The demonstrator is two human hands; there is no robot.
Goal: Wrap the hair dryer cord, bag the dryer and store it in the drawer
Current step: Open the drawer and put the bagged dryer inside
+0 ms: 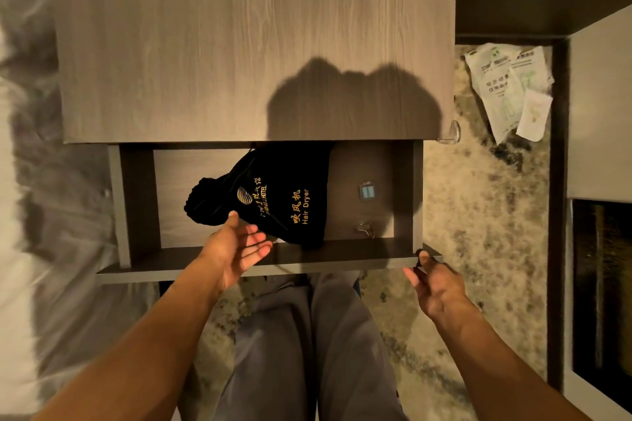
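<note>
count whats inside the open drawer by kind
black bag: 1
small square gadget: 1
metal clip: 1
total: 3

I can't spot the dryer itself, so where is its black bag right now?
The black drawstring fabric bag with gold lettering lies inside the open grey wooden drawer, left of centre, partly under the desktop edge, with the open left hand just in front of it.

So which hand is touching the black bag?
The left hand: its thumb tip meets the black bag inside the drawer. The right hand is at the drawer's front corner instead.
</note>
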